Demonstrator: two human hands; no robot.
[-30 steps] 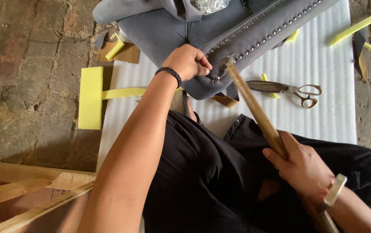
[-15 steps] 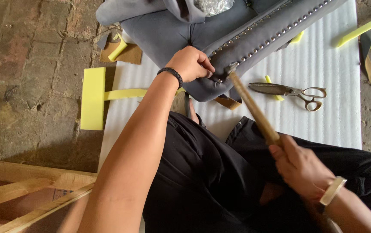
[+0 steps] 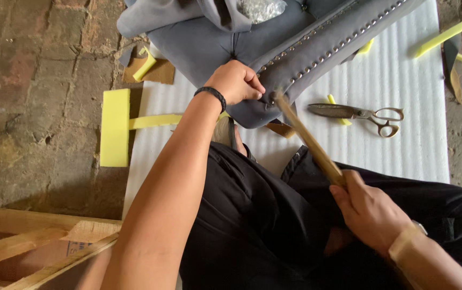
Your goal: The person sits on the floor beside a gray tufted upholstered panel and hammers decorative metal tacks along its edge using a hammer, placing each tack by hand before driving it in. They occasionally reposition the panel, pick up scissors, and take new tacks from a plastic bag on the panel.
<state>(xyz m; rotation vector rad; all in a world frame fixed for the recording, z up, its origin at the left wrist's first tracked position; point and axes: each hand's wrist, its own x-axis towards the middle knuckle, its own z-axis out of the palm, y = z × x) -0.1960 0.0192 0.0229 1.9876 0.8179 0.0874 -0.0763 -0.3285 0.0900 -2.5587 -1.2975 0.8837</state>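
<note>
Now left hand (image 3: 236,81) fingers pinched on grey upholstery (image 3: 209,48); right hand (image 3: 368,209) clenched round hammer handle (image 3: 308,140).

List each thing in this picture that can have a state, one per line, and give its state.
Left hand: closed, pinching the edge of the grey upholstered piece.
Right hand: gripping the wooden hammer handle.
Hammer handle: tilted, top end blurred at the stud row.
Scissors: shut, lying flat on the white foam sheet.
Yellow foam block: lying flat.
</note>
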